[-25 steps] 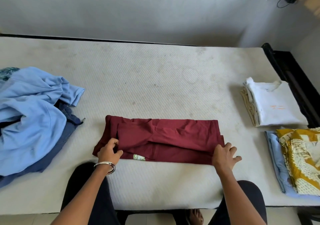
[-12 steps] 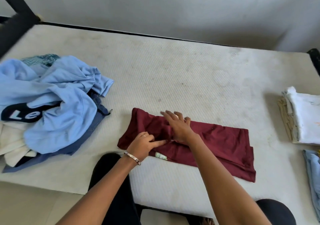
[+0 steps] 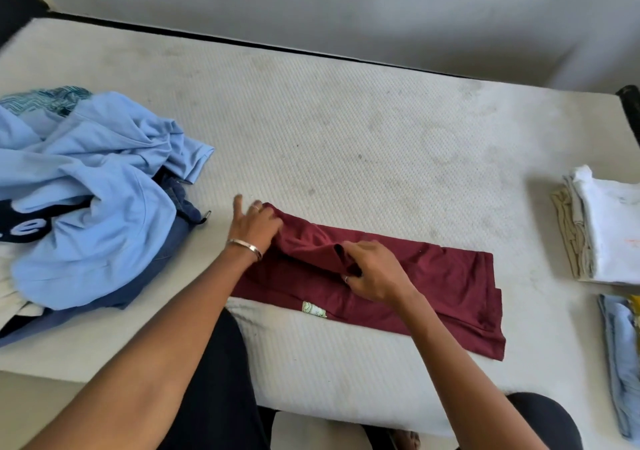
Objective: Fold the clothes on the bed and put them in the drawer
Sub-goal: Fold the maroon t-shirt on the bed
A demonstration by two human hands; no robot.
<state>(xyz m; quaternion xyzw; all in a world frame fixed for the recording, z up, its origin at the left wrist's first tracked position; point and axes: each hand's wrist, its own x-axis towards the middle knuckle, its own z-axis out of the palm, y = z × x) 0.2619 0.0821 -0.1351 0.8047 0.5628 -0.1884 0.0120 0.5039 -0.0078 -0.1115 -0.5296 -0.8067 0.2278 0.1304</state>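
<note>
1. A maroon garment (image 3: 398, 286), folded into a long strip, lies on the white mattress (image 3: 346, 137) near its front edge, a small pale label showing along its near side.
2. The left hand (image 3: 254, 226) sits at the garment's left end — some fingers bunch the cloth there while others stretch out past it.
3. The right hand (image 3: 375, 274) pinches a raised fold near the middle of the garment.
4. Left of the garment, a heap of unfolded clothes (image 3: 93, 189) — light blue on top, dark blue beneath.
5. Right of the garment, well apart, a folded white stack (image 3: 609, 227); nearer the front edge, a folded light blue piece (image 3: 623, 359).
</note>
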